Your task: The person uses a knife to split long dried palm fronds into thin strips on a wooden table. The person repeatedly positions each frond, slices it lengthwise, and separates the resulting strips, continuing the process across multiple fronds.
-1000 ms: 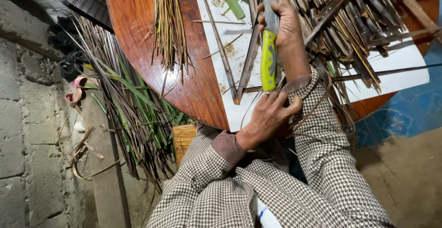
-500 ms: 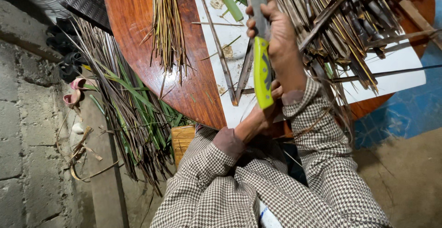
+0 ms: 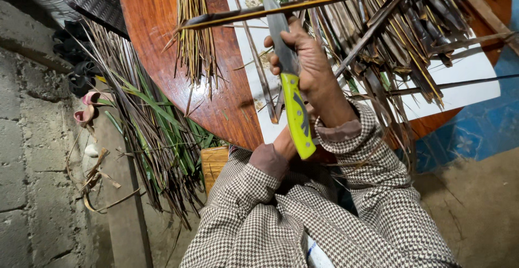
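Knife (image 3: 291,87) with lime-green handle and grey blade sits upright in the head view, over the near edge of the round wooden table (image 3: 162,41). Right hand (image 3: 308,65) is closed around the blade-handle junction, fingers wrapped, thumb side toward the blade. Left hand (image 3: 286,141) sits low at the handle's butt end, mostly hidden behind it; cannot tell whether it grips anything. A long dry leaf rib (image 3: 324,0) runs across the blade tip, roughly level, apart from the loose bundle of thin sticks (image 3: 197,35) lying further left on the table. More dark strips (image 3: 411,35) are piled on a white sheet (image 3: 465,84); green and dry leaves (image 3: 157,133) hang down to the floor at left.

Judgement on handling: the knife looks rigid and moderately heavy, with a smooth plastic handle that could slip, so hold it on the green part and away from the edge. The rib looks light, stiff but springy, likely brittle when bent; best held near where the blade meets it.
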